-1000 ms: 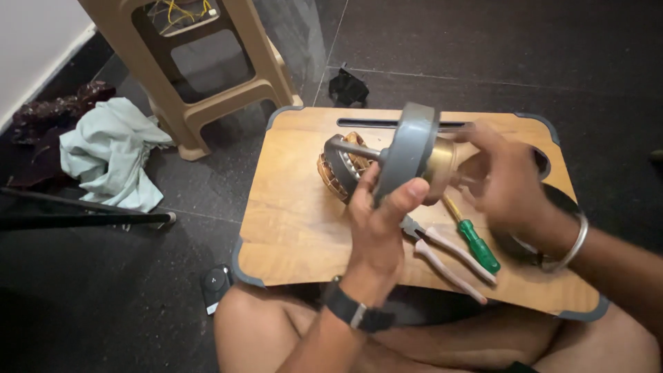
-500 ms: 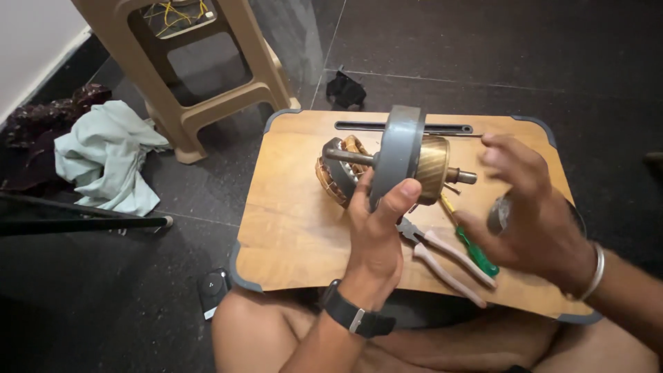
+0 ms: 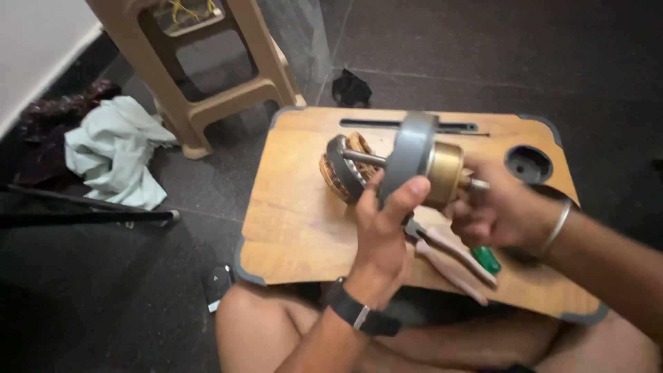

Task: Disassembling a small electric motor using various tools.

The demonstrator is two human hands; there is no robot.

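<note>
My left hand [image 3: 387, 231] grips the grey disc-shaped housing of a small motor assembly [image 3: 413, 160], holding it above the wooden lap table [image 3: 297, 221]. The assembly has a brass-coloured cylinder on its right side and a shaft running left to a copper-wound stator. My right hand [image 3: 498, 211] is closed around the shaft end beside the brass cylinder. Under my hands on the table lie pliers with pink handles [image 3: 452, 259] and a green-handled screwdriver [image 3: 487, 259], partly hidden by my right hand.
A beige plastic stool [image 3: 228, 69] stands at the back left. A pale green cloth [image 3: 114, 148] and a dark rod [image 3: 90, 217] lie on the dark tiled floor at left. The table has a round cup recess [image 3: 528, 164] and a slot. A small black object [image 3: 219, 282] lies by my knee.
My right hand had drawn away from the motor toward the table's right side; it has now come back and closed on the shaft end. My left hand kept its hold.
</note>
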